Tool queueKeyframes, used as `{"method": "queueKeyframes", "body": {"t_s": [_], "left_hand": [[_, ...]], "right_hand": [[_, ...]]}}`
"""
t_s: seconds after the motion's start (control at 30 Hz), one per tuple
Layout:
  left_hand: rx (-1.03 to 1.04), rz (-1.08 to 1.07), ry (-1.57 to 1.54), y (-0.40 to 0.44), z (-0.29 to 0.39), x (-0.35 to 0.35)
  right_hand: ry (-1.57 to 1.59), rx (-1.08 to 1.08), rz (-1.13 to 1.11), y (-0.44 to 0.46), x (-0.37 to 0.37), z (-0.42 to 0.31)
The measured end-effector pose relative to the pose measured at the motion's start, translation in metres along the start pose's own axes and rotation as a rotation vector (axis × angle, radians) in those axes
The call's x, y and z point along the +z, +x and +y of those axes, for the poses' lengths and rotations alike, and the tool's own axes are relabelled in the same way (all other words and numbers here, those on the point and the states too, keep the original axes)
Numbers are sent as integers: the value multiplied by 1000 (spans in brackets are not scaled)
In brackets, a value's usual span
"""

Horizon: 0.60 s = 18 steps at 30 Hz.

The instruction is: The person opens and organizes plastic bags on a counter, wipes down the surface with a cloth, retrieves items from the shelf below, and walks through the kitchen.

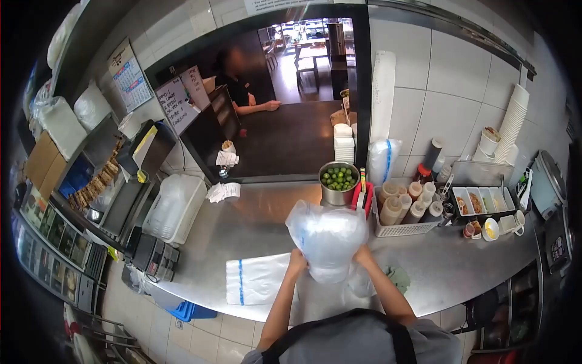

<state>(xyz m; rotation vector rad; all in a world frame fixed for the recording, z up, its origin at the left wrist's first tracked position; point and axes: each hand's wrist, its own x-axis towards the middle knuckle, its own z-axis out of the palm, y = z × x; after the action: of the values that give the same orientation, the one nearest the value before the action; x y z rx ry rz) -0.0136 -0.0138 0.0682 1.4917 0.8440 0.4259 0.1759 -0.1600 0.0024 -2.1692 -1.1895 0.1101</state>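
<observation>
A clear plastic bag [327, 239], bulky and partly see-through, is held up over the steel counter between my two hands. My left hand [298, 261] grips its left side, and my right hand [364, 257] grips its right side. What is inside the bag cannot be made out. To the left, a flat stack of white plastic bags [257, 280] with a blue stripe lies on the counter near its front edge. Beside my right forearm is a green leafy piece [398, 279], with clear plastic next to it.
Behind the bag stands a metal pot of green limes [338, 179]. Right of it are a basket of sauce bottles [407, 229] and a topping tray [482, 200]. A white crate [189, 212] sits at the left. Beyond the pass-through window, a person [242, 91] rests an arm on a dark counter.
</observation>
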Motion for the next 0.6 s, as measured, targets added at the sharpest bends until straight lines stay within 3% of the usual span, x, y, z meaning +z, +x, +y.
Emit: {"method": "queueKeyframes", "body": {"t_s": [0.1, 0.13, 0.23, 0.33, 0.43, 0.6], "left_hand": [[508, 191, 300, 13, -5, 9], [402, 122, 231, 12, -7, 7], [700, 193, 383, 24, -39, 6], [579, 71, 381, 5, -27, 7], [275, 69, -71, 10, -22, 18], [-196, -22, -159, 28, -40, 10]], "right_hand": [[29, 8, -21, 6, 1, -4], [62, 14, -27, 7, -3, -6], [133, 49, -35, 6, -19, -15], [116, 132, -45, 12, -17, -16], [125, 184, 3, 10, -13, -31], [221, 151, -4, 10, 24, 3]]}}
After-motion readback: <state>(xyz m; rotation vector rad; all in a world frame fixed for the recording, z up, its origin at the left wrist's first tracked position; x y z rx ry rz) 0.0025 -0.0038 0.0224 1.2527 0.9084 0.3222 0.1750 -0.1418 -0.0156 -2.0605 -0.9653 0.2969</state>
